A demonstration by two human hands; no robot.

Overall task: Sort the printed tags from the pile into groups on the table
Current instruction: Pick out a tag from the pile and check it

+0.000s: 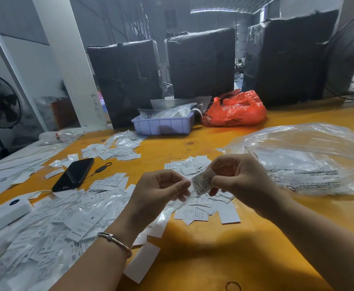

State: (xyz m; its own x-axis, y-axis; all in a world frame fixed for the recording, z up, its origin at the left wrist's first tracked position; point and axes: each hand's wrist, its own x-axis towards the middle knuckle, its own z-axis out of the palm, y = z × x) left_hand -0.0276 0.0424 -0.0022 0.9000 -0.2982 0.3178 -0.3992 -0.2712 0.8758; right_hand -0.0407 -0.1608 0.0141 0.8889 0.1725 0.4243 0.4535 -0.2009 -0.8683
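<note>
A white printed tag (201,182) marked XS is held up over the yellow table (213,255). My right hand (238,177) pinches its right edge and my left hand (161,190) pinches its left edge, where a bit of clear film shows. Under my hands lies a group of tags (201,208) with S marks. A second group (189,164) lies just behind. The big loose pile of tags (46,227) covers the table's near left. Another group (109,184) sits beside the phone, and one more (117,148) lies further back.
A black phone (74,174) and a white box (4,213) lie on the left. A lilac tray (163,124), a red bag (234,110) and black wrapped bales (201,64) stand at the back. A large clear plastic bag (310,158) lies right.
</note>
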